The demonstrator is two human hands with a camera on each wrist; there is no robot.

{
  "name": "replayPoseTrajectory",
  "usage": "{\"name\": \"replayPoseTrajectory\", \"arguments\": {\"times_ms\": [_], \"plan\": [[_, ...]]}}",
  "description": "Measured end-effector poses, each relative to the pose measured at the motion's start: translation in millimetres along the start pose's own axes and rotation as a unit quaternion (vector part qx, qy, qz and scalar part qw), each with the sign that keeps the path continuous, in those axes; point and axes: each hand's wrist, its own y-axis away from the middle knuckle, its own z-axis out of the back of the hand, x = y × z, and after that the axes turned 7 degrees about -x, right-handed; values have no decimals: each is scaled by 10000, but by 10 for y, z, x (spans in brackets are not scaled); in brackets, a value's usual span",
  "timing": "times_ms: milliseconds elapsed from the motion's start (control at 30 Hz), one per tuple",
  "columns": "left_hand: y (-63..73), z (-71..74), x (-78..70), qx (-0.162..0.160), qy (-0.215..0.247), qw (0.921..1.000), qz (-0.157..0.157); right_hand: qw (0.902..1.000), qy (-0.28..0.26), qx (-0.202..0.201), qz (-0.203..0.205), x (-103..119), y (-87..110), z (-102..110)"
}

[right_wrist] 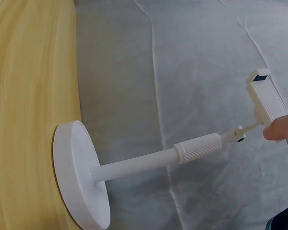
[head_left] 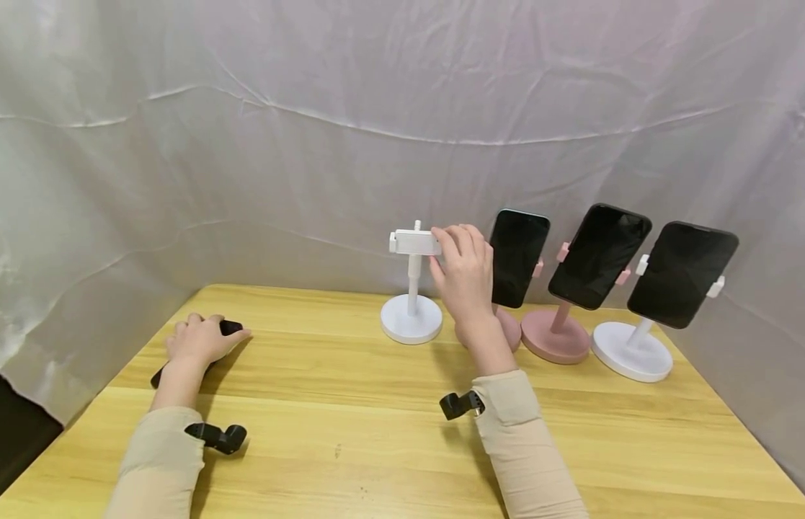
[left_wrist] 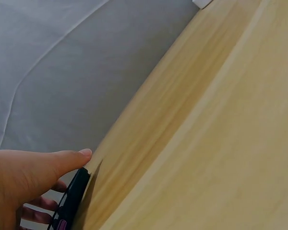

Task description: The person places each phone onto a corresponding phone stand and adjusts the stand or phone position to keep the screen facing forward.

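Note:
Near the table's left edge my left hand grips a dark smartphone, covering most of it. In the left wrist view the phone shows edge-on, the thumb stretched past its top end and the fingers bent along its far side. My right hand pinches the right end of the clamp on a white phone stand. The clamp lies sideways and holds no phone, atop a ribbed column on a round base. In the right wrist view the hand shows only partly.
To the right stand two pink phone stands and another white stand, each with a dark phone in its clamp. The nearest pink stand is partly behind my right arm. A grey cloth hangs behind the wooden table.

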Motion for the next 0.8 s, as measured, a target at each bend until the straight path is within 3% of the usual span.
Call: {"name": "replayPoseTrajectory", "arguments": {"times_ms": [200,433,800], "plan": [[-2,-48,6,-124,73,9999,8,10000,-31,41,-37,6,11,9],[-23,-104,43,-274,210,9991,263,9999,-82,65,-71,14,16,3],[-39,-144,67,-300,301,9983,410,9999,-71,72,-69,13,7,3]]}}
